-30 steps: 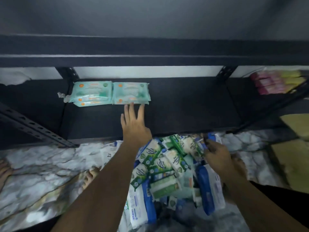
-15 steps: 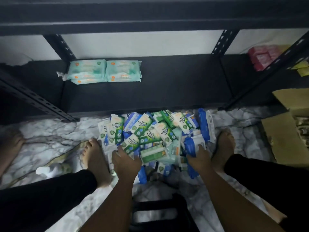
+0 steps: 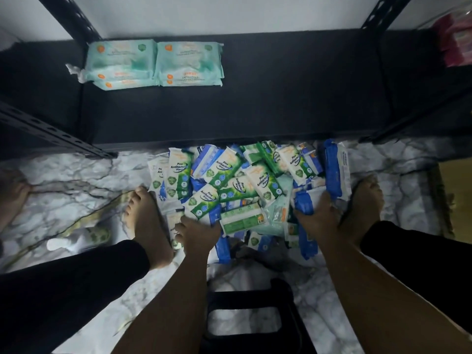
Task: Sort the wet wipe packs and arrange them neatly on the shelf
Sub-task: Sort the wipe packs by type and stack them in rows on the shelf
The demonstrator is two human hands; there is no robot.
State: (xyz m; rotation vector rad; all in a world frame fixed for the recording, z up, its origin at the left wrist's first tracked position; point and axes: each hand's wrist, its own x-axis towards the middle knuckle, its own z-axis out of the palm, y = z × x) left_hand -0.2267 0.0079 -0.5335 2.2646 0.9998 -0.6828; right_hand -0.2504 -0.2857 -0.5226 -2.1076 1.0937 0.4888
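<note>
On the marbled floor (image 3: 76,180), towards its left edge, a white bottle (image 3: 74,241) lies on its side, blurred. Just right of it stands my bare left foot (image 3: 148,221), its toes touching the left edge of the heap of wipe packs (image 3: 237,185).

Above, on the black shelf (image 3: 281,98), two stacks of mint-green packs sit at the back left corner. The left stack (image 3: 120,62) and the right stack (image 3: 189,62) touch side by side, and the rest of the board is bare and dark.

The heap lies on the floor against the shelf's front edge, green-and-white packs marked "Pine Antibacterial Wipes" jumbled with blue ones at all angles. My left hand (image 3: 198,232) is down on the heap's near left corner, knuckles up, fingers bent over the packs there; whether it has hold of one I cannot tell. Between my forearms, at the near edge of the floor, stands a black stool (image 3: 245,302).

My right hand (image 3: 318,213) is on the heap's near right corner, fingers curled round a blue pack (image 3: 302,204). My right foot (image 3: 362,203) stands just beside that hand, against the heap's right edge.

At the shelf's far right end sit pink packs (image 3: 454,39), blurred, and a cardboard box (image 3: 457,190) stands at the floor's right edge
</note>
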